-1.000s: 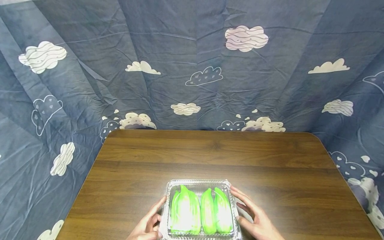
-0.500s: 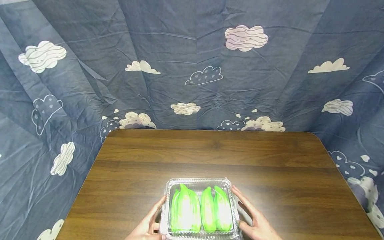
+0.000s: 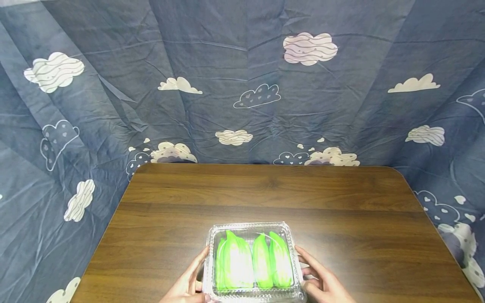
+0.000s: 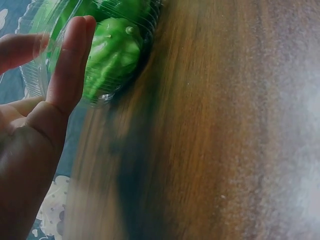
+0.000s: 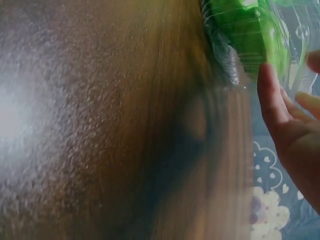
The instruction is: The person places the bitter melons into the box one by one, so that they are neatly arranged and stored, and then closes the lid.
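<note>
A clear plastic clamshell box lies near the front of the table in the head view, lid closed. Inside it lie several long, pointed green pieces that look like green bananas; glare washes out part of them. My left hand grips the box's left side, thumb at the near corner and a finger along the side. On the opposite side my right hand holds it with bent fingers and thumb. The left wrist view shows lumpy green ends through the plastic. Whether the base touches the table cannot be told.
The brown wood-grain table reaches back to a rounded far edge. Behind it and at both sides hangs a dark blue cloth printed with pale clouds. Bright glare falls on the tabletop near the box.
The box has shifted slightly up in the head view, both hands moving with it. My right fingers have changed their hold a little along its side.
</note>
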